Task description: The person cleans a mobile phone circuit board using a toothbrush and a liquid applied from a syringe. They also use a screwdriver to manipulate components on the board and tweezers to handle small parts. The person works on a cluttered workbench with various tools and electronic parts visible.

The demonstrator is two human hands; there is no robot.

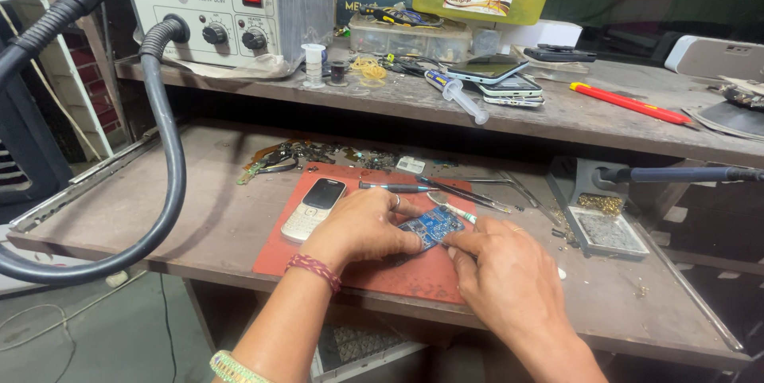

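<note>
Single view: head-worn camera, looking forward and steeply down from above the person's chest. Forearms enter from the bottom edge; left hand (362,228) and right hand (497,267) sit slightly below frame centre, close to the lens. Red mat (278,252) on the lower worktop (215,216) fills the middle ground. View faces the back of the bench: the upper shelf (557,112) crosses the top third, with the grey hot-air station (215,5) at top left, cut by the frame edge. The black hose (171,176) sweeps down the left side. Floor shows at bottom left. Horizon slightly tilted, shelf dropping to the right. No second view to compare.
</note>
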